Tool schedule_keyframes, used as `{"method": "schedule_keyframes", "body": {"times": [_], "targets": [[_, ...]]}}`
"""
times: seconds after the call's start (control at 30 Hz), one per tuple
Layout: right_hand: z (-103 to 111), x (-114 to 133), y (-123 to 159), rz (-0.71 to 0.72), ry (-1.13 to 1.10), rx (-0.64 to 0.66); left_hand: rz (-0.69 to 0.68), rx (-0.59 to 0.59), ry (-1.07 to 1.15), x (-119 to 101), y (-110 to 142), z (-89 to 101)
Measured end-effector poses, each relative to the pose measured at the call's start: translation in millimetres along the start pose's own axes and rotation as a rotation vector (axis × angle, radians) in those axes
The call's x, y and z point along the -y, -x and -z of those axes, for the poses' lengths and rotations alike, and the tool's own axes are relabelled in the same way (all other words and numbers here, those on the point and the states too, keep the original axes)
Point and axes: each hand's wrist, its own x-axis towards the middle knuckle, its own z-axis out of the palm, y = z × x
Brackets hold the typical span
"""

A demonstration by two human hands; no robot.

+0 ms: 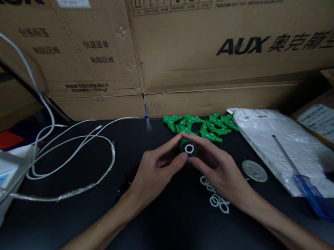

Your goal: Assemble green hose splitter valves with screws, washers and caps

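Observation:
Both hands meet over the middle of a black table (166, 222). My left hand (154, 168) and my right hand (216, 167) together pinch a small green fitting with a black end (188, 147), in which sits a white ring. Thumbs and forefingers of both hands close around it. Just behind lies a heap of several green plastic fittings (202, 126). Several white rings (215, 195) lie on the table under my right wrist. Some small dark parts (127, 179) lie beside my left wrist, too dim to make out.
A blue-handled screwdriver (307, 184) rests on a white plastic bag (286, 148) at the right. A round metal lid (254, 170) lies beside the bag. White cables (70, 152) loop at the left. Big cardboard boxes (208, 52) stand as a wall behind the table.

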Motion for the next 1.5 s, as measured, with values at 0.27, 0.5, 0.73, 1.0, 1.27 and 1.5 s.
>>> {"method": "schedule_keyframes", "body": {"times": [0.27, 0.5, 0.73, 1.0, 1.27, 1.5], "targets": [[-0.5, -1.3, 1.8, 0.142, 0.177, -0.054, 0.040, -0.042, 0.008, 0.1, 3.5, -2.6], [2.2, -1.0, 0.7, 0.240, 0.253, -0.057, 0.028, -0.059, 0.099, 5.6, 3.2, -2.5], [3.5, -3.8, 4.7, 0.216, 0.296, -0.063, 0.024, -0.117, 0.058, 4.4, 0.9, -3.5], [2.5, -3.6, 1.6, 0.192, 0.333, -0.050, 0.075, -0.127, 0.091, 2.3, 0.7, -2.8], [4.1, -3.8, -0.7, 0.218, 0.263, -0.053, 0.072, -0.089, 0.097, 2.0, -2.4, -0.7], [5.7, -4.4, 0.9, 0.222, 0.291, -0.055, 0.109, -0.060, 0.126, 1.9, -2.5, -0.1]]}}
